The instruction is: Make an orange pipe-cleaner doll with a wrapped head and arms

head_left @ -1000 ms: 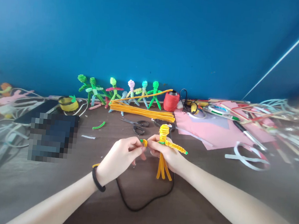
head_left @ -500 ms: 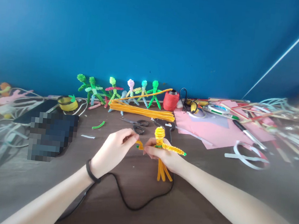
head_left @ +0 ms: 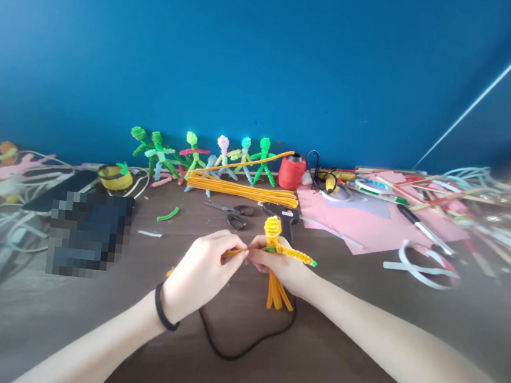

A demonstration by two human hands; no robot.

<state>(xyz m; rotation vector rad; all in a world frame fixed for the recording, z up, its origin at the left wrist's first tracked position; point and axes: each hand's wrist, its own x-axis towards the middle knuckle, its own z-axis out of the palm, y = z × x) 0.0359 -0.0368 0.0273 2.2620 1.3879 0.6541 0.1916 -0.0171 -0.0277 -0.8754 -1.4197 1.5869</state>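
My right hand [head_left: 280, 267] grips a yellow-orange pipe-cleaner figure [head_left: 273, 233] at its waist; the coiled head stands up, one wound arm with a green tip points right, and loose orange legs [head_left: 276, 292] hang below. My left hand [head_left: 201, 271], with a black band on its wrist, pinches the orange pipe-cleaner strand [head_left: 233, 252] that forms the figure's left arm, fingers closed on it. Both hands hover just above the brown table [head_left: 339, 346].
A row of finished pipe-cleaner figures [head_left: 199, 156] lines the blue wall, with a bundle of orange pipe cleaners [head_left: 242, 189], scissors [head_left: 233, 213], a red thread spool [head_left: 292, 172], pink paper [head_left: 362, 218] and a black cable [head_left: 239, 348] under my hands. A blurred dark object [head_left: 89, 232] lies left.
My left hand swung out to the left with the orange strand, then came back against the figure, the strand now lying straight between its fingers. My right hand barely moved.
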